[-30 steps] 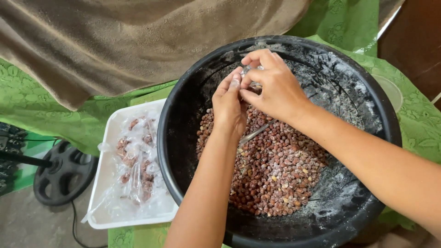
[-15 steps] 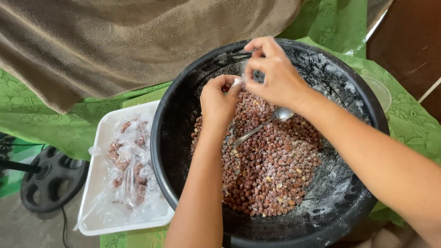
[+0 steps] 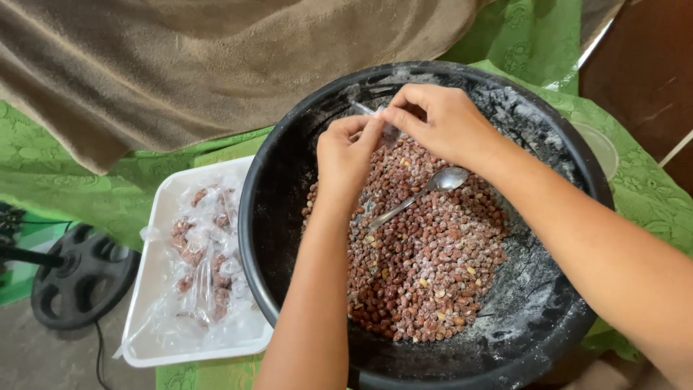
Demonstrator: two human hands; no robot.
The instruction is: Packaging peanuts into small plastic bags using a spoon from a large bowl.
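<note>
Beside the white tray of filled packets, the left hand and right hand pinch one small clear bag over the nuts in the black bowl, best kept tight and upright.

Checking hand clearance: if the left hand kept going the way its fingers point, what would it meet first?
Probably the right hand: the left hand points at it, both pinching a small clear bag. Depth is unclear.

Small clear bag mostly hidden between both hands' fingers; black basin's near rim cut off.
</note>
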